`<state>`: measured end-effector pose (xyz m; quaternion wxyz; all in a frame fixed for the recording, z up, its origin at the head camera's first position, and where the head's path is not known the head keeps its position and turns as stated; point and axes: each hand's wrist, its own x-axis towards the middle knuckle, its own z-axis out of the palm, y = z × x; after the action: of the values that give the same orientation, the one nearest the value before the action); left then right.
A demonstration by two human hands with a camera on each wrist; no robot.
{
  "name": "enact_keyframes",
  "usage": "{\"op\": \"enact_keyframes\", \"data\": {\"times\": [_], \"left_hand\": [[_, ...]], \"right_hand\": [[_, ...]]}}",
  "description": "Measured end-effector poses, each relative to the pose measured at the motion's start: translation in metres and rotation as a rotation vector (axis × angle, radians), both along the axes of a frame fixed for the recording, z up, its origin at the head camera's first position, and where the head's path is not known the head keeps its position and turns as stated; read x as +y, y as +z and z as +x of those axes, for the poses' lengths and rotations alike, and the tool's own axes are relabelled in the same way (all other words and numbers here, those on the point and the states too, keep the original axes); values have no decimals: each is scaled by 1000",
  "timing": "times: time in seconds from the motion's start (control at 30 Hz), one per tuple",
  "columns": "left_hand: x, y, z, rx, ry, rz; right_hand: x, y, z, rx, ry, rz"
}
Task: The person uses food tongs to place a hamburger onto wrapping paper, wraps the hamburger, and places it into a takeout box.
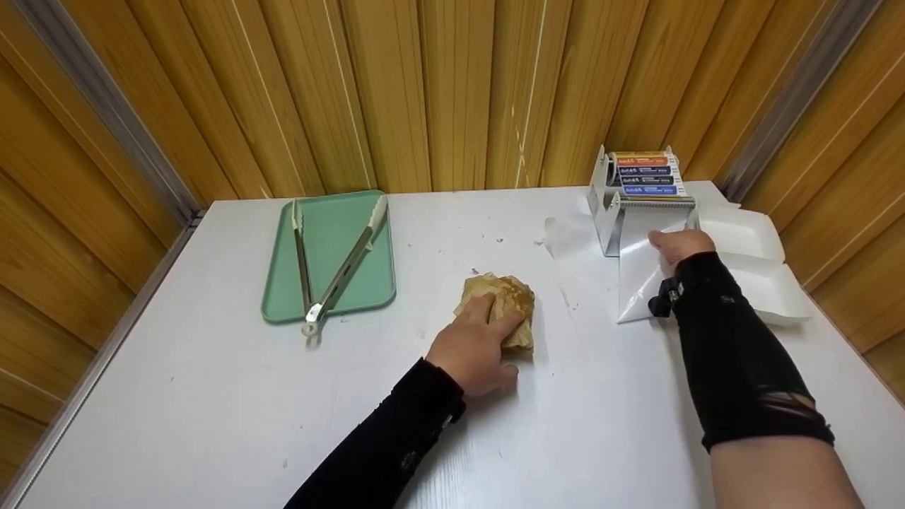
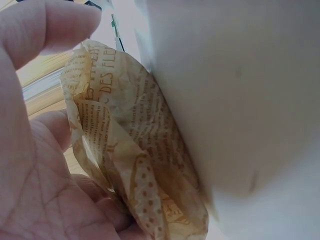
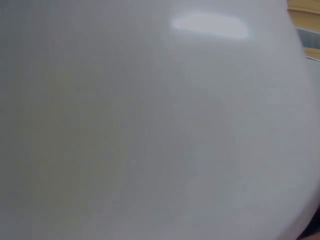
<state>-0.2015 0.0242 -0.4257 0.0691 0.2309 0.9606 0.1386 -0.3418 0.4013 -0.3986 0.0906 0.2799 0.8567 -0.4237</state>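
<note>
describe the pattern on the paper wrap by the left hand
Tan paper wrap with brown lettering and dots, clearest from the left wrist.

You can pass along the white tabletop (image 1: pixel 212 403) between the green tray (image 1: pixel 329 247) and the paper-wrapped packet (image 1: pixel 521 293), or between that packet and the glossy sheet (image 1: pixel 636 268). Your left hand (image 1: pixel 470 353) rests on the packet, blocking its near side. The roll dispenser (image 1: pixel 647 173) and hanging sheet obstruct your right hand (image 1: pixel 684 247), with an open clamshell container (image 1: pixel 767 279) beyond it. Spread tongs (image 1: pixel 346 272) jut over the tray's near rim.
</note>
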Motion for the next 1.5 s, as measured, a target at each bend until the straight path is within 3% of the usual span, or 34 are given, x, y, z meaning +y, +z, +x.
{"op": "enact_keyframes", "data": {"times": [0.43, 0.77, 0.93, 1.03, 1.1, 1.23, 1.33, 1.5], "left_hand": [[2, 0, 0, 12, -5, -7], [2, 0, 1, 0, -3, 8], [2, 1, 2, 6, -4, 7], [2, 1, 2, 16, -7, -1], [1, 1, 2, 18, -7, -9], [1, 1, 1, 26, -5, -17], [0, 1, 2, 28, -7, -12], [0, 1, 2, 31, -13, -3]], "right_hand": [[-7, -1, 5, -9, -51, 19], [-10, -1, 15, -24, -21, 138], [-20, 7, 20, 75, -114, 160], [-28, 14, 20, 220, -144, 214], [-32, 18, 18, 347, -99, 294], [-37, 23, 11, 538, 93, 508], [-36, 23, 6, 544, 219, 636], [-33, 20, 2, 526, 281, 726]]}}
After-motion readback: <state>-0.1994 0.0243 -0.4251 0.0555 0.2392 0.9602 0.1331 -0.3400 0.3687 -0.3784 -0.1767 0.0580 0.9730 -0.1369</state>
